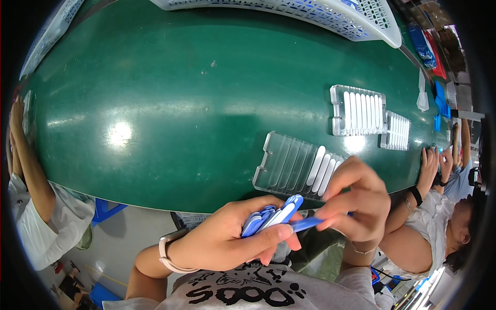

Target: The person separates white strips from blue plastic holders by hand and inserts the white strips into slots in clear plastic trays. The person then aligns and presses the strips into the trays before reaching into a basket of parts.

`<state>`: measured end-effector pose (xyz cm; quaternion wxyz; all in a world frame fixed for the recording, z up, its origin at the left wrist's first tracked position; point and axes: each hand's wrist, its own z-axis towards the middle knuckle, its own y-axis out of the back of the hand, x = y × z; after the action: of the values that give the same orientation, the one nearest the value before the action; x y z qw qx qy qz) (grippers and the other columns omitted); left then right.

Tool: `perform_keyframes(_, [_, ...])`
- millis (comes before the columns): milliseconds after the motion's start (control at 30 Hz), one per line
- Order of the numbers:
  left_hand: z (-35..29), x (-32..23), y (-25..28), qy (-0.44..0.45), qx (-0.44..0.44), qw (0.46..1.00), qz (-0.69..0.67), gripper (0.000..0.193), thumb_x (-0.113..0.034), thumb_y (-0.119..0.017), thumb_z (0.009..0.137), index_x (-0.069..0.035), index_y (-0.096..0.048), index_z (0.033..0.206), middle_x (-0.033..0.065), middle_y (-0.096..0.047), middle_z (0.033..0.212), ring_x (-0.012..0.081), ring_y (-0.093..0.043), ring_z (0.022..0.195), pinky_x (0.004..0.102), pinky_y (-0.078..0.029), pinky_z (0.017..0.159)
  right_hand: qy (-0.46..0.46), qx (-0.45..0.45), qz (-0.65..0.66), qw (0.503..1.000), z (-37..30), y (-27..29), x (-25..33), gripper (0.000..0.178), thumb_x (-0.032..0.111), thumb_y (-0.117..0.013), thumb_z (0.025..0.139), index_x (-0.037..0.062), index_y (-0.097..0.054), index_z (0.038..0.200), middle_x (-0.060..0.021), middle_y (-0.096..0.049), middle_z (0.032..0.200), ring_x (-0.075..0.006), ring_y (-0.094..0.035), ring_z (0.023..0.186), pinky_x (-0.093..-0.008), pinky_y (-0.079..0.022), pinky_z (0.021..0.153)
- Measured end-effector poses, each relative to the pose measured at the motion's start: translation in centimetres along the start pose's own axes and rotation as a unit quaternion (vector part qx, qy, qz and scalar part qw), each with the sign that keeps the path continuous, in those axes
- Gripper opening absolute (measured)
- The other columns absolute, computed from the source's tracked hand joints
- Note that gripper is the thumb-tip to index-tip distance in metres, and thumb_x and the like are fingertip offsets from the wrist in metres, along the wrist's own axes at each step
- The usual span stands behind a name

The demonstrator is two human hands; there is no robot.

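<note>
My left hand (222,237) is closed around a bundle of slim, round-ended blue and white strips (276,217), held above the table's near edge. Between the thumb and fingers of my right hand (356,201) is the end of one blue strip (307,223), whose other end touches the bundle by my left thumb. Just beyond my hands lies a clear slotted tray (279,165). Its left slots are bare, while white strips (316,165) fill slots on the right; my right hand hides that tray's right end. What kind of item the strips are, I cannot tell.
Farther right on the green table (155,72) are two more clear trays, one larger (337,126) and one smaller (395,146), both with white strips. A white perforated basket (310,23) stands at the far edge. Co-workers sit left (36,206) and right (421,237).
</note>
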<state>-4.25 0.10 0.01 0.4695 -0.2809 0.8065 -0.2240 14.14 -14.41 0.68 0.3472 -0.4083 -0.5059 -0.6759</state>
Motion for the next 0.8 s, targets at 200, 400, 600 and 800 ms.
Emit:
perform_keyframes(200, [0.0,0.3,0.1,-0.019,-0.068,0.997,0.03,0.02,-0.009,-0.054,0.094,0.005,-0.056,0.108,0.015,-0.067,0.086,0.0072,-0.052,0.057,0.0221,-0.044,0.05,-0.003,0.006,-0.02,1.0,1.5,2.3,-0.4,0.02,0.013,-0.082,0.062,0.0075,-0.072,0.079,-0.0067,-0.062,0.09,-0.0172,-0.055,0.077,-0.028,-0.041,0.061])
perform_keyframes(400, [0.2,0.8,0.6,-0.054,-0.091,0.993,-0.057,0.021,-0.009,-0.047,0.097,0.005,-0.047,0.113,0.0222,-0.064,0.1,0.0143,-0.056,0.059,0.0248,-0.043,0.047,0.205,-0.102,-0.244,0.942,0.5,-0.5,0.1,0.021,0.013,-0.08,0.065,0.0119,-0.068,0.082,0.0034,-0.061,0.092,-0.0128,-0.054,0.075,-0.0337,-0.034,0.057])
perform_keyframes(600, [-0.6,0.4,1.0,-0.096,-0.124,0.987,-0.037,0.027,-0.01,-0.049,0.097,0.003,-0.051,0.12,0.0129,-0.066,0.091,0.0071,-0.051,0.054,0.0213,-0.04,0.048,0.386,-0.138,-0.466,0.784,-1.7,-3.4,-1.5,0.013,0.027,-0.079,0.07,0.0234,-0.067,0.077,0.0144,-0.052,0.09,-0.0073,-0.045,0.077,-0.0317,-0.029,0.065])
perform_keyframes(800, [-0.3,1.1,1.1,-0.102,-0.11,0.988,-0.029,0.02,-0.008,-0.053,0.094,0.005,-0.055,0.109,0.0227,-0.066,0.09,0.0099,-0.053,0.052,0.0219,-0.04,0.044,0.306,-0.076,-0.307,0.898,-0.5,-2.5,0.0,0.01,0.016,-0.076,0.072,0.0185,-0.069,0.08,0.0111,-0.06,0.095,-0.0083,-0.05,0.081,-0.0284,-0.026,0.054])
